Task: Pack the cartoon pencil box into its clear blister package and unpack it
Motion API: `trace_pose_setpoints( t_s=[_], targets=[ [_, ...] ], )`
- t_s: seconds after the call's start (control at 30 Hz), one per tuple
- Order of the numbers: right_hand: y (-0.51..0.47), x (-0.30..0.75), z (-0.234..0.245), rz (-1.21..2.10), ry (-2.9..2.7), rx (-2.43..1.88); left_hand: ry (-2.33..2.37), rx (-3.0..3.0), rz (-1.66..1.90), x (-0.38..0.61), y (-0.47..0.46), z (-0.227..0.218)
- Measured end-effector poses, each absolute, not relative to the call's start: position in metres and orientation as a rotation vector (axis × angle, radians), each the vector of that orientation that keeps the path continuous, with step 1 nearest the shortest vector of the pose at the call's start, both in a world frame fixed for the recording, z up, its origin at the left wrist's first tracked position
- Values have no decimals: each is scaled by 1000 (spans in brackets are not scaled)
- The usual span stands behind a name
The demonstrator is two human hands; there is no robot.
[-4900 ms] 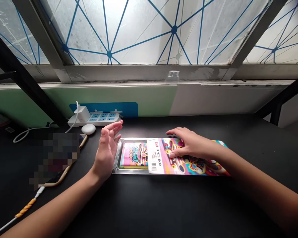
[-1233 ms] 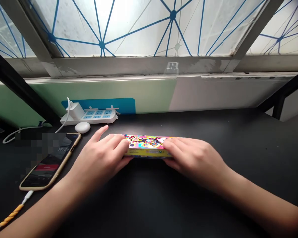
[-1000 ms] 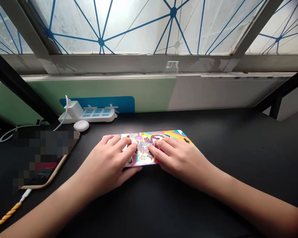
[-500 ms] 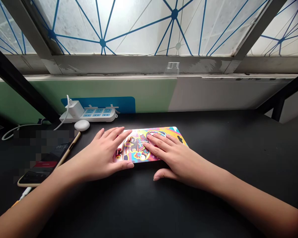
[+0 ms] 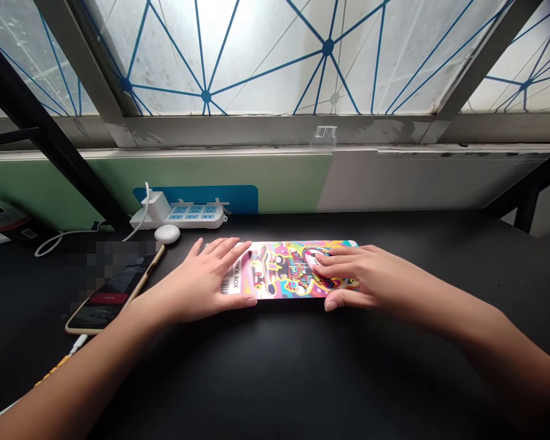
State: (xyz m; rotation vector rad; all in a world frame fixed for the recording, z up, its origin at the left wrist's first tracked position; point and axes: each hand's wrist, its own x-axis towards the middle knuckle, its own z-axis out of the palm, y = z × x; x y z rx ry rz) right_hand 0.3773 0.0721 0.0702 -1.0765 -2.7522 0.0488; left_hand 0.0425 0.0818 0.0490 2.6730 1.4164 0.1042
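A flat, brightly printed pencil box lies on the black table, its cover full of pink, yellow and blue cartoon art. Its left end carries a barcode and the printed words "PENCIL BOX", partly covered. My left hand rests over that left end, fingers stretched towards the far edge and thumb along the near edge. Across the right end lies my right hand, fingers extended on the cover, thumb by the near edge. Both hands are open; the box's ends are partly hidden under them.
Left of my left hand lies a phone with a cable plugged in. Behind it are a white rounded case and a white power strip with a charger. A dark bottle lies far left. Black metal bars slant at the sides.
My right hand has slid right along the cover, from its middle to the right end. The left hand stays at the left end. The camera view has shifted slightly.
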Motion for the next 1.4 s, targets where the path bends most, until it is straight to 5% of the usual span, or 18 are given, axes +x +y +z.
trace_pose_setpoints(
  t_s=[0.17, 0.47, 0.63, 0.97, 1.4],
  targets=[
    [71, 349, 53, -215, -2648, -1135, 1383, 2681, 120, 42, 82, 47],
    [69, 354, 55, 29, -2803, -1091, 1362, 2648, 95, 46, 81, 44],
    [72, 371, 66, -98, -2741, -1154, 1358, 2678, 97, 47, 81, 44],
    [61, 314, 17, -247, -2764, -990, 1207, 2746, 242, 76, 60, 36],
    [70, 361, 38, -268, -2762, -1121, 1317, 2649, 10, 59, 73, 38]
  ],
)
